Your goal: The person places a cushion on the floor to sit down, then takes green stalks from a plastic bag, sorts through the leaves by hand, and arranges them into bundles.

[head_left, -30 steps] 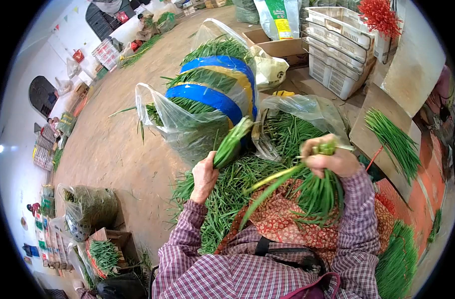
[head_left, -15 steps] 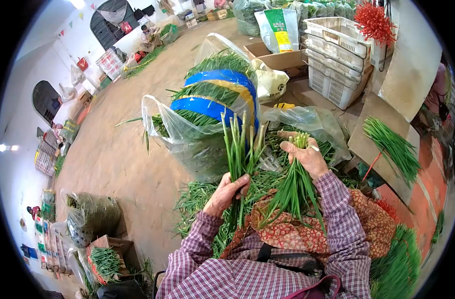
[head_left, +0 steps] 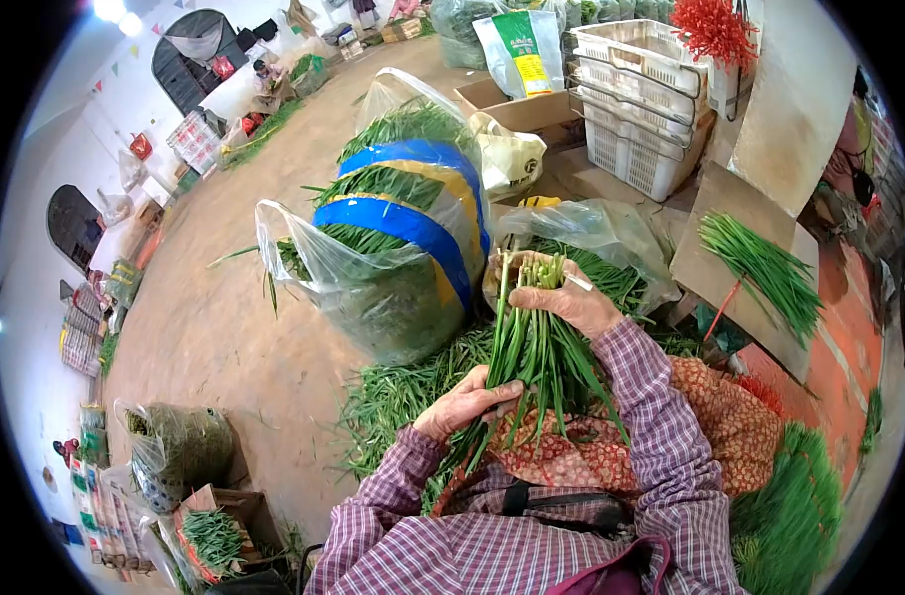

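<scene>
My right hand [head_left: 568, 300] is closed around the pale stem ends of a bunch of garlic chives [head_left: 551, 347], whose green leaves hang down over my lap. White tape wraps one of its fingers. Lower and to the left, my left hand [head_left: 472, 405] pinches a smaller group of chives [head_left: 499, 332] by the leaves. Those stems stand up against the left side of the bunch. A red floral cloth [head_left: 556, 461] covers my lap. Loose leaves [head_left: 393, 402] lie in a pile beyond my left hand, beside a big clear plastic bag [head_left: 398, 317] stuffed with greens.
White plastic crates [head_left: 636, 149] are stacked at the back right, near hanging red ties [head_left: 715, 35]. On a cardboard sheet [head_left: 715, 223] rests a bound bunch of chives [head_left: 760, 268]. More chives [head_left: 789, 506] lie at my right. A filled sack [head_left: 189, 446] stands at left.
My left hand has brought its chives rightward, against the bunch in my right hand. The two groups, apart before, now meet. The view has shifted slightly.
</scene>
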Demonstrator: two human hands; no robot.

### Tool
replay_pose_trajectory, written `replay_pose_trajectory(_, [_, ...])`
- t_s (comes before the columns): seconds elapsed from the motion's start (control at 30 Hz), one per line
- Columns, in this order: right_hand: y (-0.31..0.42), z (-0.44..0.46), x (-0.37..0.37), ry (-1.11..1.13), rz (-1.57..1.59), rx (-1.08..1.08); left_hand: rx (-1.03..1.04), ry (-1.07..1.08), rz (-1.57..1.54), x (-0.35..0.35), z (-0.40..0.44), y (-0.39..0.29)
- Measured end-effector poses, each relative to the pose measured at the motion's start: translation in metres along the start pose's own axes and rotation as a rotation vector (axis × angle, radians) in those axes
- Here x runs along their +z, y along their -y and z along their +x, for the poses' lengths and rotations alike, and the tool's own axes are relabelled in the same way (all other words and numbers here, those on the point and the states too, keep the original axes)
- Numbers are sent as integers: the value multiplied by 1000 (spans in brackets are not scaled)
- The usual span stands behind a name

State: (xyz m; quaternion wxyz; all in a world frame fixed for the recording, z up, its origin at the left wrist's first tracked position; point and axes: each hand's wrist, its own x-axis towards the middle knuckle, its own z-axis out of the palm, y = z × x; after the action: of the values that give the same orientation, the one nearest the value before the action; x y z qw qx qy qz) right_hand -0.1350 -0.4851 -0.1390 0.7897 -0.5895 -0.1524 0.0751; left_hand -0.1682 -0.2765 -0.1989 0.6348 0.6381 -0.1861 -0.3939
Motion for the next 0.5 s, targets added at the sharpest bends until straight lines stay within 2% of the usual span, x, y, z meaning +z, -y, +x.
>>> replay_pose_trajectory(0.1, [0,0,-1,59,51,35,-7,43,30,-3,0,-1])
replay_pose_trajectory(0.23, [-2,0,0,16,-170,-50,28,30,29,-1,-1,-3])
replay_pose_trajectory(0.33, [-2,-2,-4,-171,-327,-121,72,-7,40,-10,2,1])
replay_pose_trajectory(0.37, [3,-7,-6,-279,-376,-84,64,-45,67,-14,0,5])
replay_pose_trajectory(0.47, [14,-20,-45,-513,-364,-60,55,-137,96,-39,-2,26])
replay_pose_trajectory(0.5, [37,-30,-49,-549,-388,-112,40,-145,102,-48,-4,36])
